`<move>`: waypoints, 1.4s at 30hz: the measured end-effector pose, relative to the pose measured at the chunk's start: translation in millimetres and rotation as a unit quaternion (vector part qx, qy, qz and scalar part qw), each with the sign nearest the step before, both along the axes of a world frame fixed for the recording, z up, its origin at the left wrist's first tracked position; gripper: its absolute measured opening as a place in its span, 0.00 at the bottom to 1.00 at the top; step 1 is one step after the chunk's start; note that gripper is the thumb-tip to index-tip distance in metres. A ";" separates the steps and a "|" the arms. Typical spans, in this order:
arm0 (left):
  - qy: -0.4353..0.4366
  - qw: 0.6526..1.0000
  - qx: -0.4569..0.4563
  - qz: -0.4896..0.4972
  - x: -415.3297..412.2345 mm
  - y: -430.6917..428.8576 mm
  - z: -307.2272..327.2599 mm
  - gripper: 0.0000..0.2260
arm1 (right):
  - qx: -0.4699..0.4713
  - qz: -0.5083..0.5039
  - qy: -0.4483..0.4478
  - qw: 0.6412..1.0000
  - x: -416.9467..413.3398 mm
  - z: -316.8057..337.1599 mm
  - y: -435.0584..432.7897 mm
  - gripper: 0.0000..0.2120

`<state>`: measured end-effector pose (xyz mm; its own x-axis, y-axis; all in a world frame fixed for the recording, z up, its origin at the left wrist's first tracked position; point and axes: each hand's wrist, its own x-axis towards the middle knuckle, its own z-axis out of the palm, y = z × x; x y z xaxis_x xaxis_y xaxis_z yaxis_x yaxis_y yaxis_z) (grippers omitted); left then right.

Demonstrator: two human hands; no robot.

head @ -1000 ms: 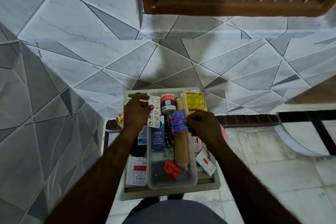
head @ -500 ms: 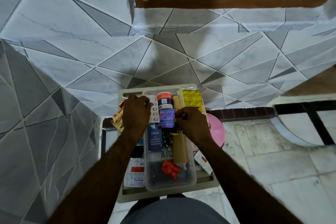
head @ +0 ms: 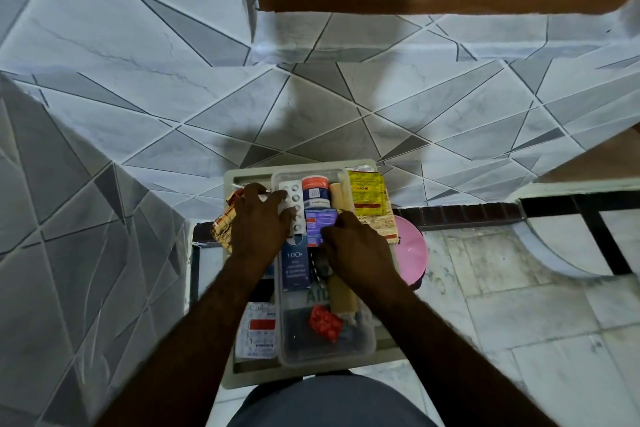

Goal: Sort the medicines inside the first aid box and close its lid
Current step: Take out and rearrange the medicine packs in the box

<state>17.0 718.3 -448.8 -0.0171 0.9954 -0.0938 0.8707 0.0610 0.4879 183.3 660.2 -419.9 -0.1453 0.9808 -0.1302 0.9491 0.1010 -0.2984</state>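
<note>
From the head camera, the purple blister pack (head: pixel 320 222) that sat out toward the right a second ago has been drawn in against the orange-capped jar (head: pixel 315 188). The right hand (head: pixel 356 250) pinches that pack, which lies at about ten o'clock from the knuckles. The left hand (head: pixel 258 224) spreads loosely over the white pill strip (head: pixel 293 206), fingertips touching it, at its two o'clock. The first aid box (head: pixel 249 170) sits open straight ahead, its clear tray (head: pixel 367 347) inside.
</note>
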 end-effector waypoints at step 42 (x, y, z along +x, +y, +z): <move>-0.270 0.918 -0.202 0.208 -45.8 -88.5 -12.5 0.10 | -0.149 -0.136 0.083 0.976 65.7 -12.5 -80.4 0.14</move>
<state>-28.8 629.8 -461.3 -0.2301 0.7961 -0.5597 0.3686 0.6036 0.7069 249.0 579.8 -432.4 0.0728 0.9084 -0.4117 0.8645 -0.2633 -0.4281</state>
